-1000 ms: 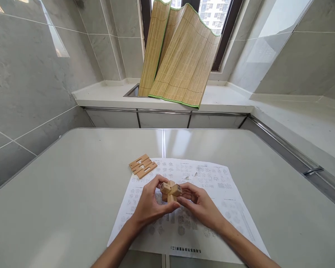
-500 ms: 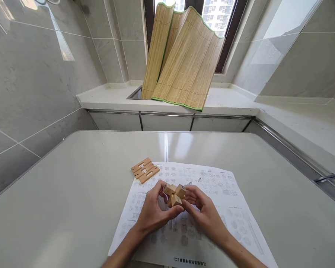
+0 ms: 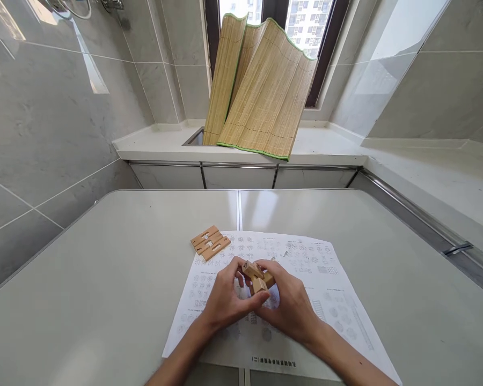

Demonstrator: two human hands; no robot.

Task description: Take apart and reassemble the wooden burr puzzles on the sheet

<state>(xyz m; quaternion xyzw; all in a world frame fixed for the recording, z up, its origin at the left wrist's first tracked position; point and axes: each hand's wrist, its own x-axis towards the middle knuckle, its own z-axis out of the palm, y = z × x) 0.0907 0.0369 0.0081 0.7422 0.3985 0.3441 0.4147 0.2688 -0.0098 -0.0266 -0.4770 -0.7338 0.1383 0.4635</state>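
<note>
Several interlocked light wooden blocks form a small wooden puzzle, held above a printed sheet. My left hand grips it from the left, thumb along its lower front. On the other side my right hand has its fingers curled over the puzzle's right part, covering some of it. Both thumbs come close together below the blocks. Flat wooden slotted pieces lie side by side at the sheet's upper left corner.
A pale table with a centre seam carries the sheet. Beyond its far edge is a white ledge with a bamboo mat leaning against the window. Grey tiled walls stand left and right.
My right hand has closed in further over the wooden puzzle, and the blocks have turned slightly. The view has shifted a little.
</note>
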